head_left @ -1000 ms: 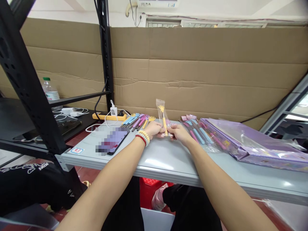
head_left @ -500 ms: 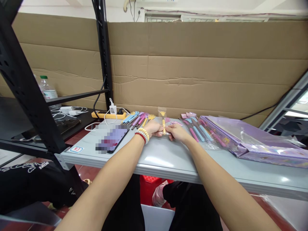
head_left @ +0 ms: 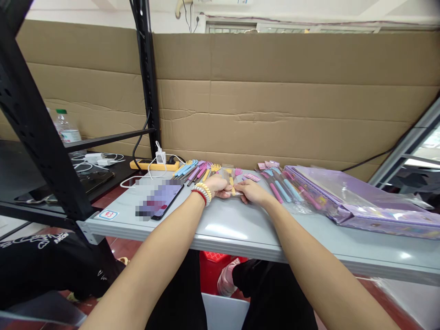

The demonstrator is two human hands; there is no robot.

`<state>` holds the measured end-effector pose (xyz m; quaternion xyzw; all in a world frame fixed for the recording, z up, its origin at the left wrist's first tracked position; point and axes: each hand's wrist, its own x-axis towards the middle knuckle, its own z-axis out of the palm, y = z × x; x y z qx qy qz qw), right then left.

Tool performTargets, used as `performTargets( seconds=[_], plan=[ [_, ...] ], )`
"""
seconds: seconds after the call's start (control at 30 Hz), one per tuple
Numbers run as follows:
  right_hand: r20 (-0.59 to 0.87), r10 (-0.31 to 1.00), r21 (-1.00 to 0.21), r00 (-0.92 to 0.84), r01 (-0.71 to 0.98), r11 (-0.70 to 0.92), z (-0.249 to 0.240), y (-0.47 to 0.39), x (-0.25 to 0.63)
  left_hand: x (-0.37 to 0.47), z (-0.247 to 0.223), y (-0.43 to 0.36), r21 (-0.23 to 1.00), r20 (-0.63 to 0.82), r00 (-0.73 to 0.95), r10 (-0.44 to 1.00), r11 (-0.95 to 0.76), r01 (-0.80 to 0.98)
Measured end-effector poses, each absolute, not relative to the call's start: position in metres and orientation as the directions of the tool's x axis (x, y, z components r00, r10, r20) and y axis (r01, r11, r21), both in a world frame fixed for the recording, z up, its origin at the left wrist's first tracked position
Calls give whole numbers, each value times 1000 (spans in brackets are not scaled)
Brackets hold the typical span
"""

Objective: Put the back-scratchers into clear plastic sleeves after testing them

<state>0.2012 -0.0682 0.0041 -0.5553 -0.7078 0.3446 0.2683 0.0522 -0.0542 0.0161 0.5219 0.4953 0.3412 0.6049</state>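
A yellow hand-shaped back scratcher (head_left: 231,182) in a clear plastic bag is between my two hands, just above the grey tabletop. My left hand (head_left: 219,187), with beaded bracelets at the wrist, grips the bag from the left, fingers closed. My right hand (head_left: 253,191) pinches it from the right. Left of my hands lie several loose back scratchers (head_left: 196,169) in blue, purple, pink and yellow. Behind the right hand are a pink scratcher head (head_left: 238,171) and small pink cards (head_left: 251,177). Bagged scratchers (head_left: 282,185) in pink and blue lie farther right.
A phone (head_left: 167,200) lies at the left of the table (head_left: 223,231). Behind it are a yellow power strip (head_left: 154,164) and white cables. A purple box (head_left: 360,197) covers the right side. A black post (head_left: 148,82) and a cardboard wall (head_left: 275,101) stand around.
The bagged yellow scratcher stood nearly upright before and is now lower and tilted, its bag more crumpled. Both hands stay in about the same place.
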Motion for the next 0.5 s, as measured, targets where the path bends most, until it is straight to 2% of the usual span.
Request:
performTargets(
  seconds=[0.1, 0.2, 0.37, 0.5],
  plan=[
    [25, 973, -790, -230, 592, 160, 3, -66, 202, 52, 15, -54, 952, -203, 266, 942, 127, 278],
    [63, 974, -769, -215, 612, 185, 1, -64, 203, 53, 12, -50, 945, -109, 253, 961, 21, 326],
    [166, 971, -720, -173, 652, 239, 2, -62, 204, 55, 7, -45, 960, 12, 229, 973, -75, 269],
    [170, 971, -703, -168, 670, 239, 3, -64, 204, 56, 8, -46, 987, -39, 273, 961, -6, 163]
  ],
)
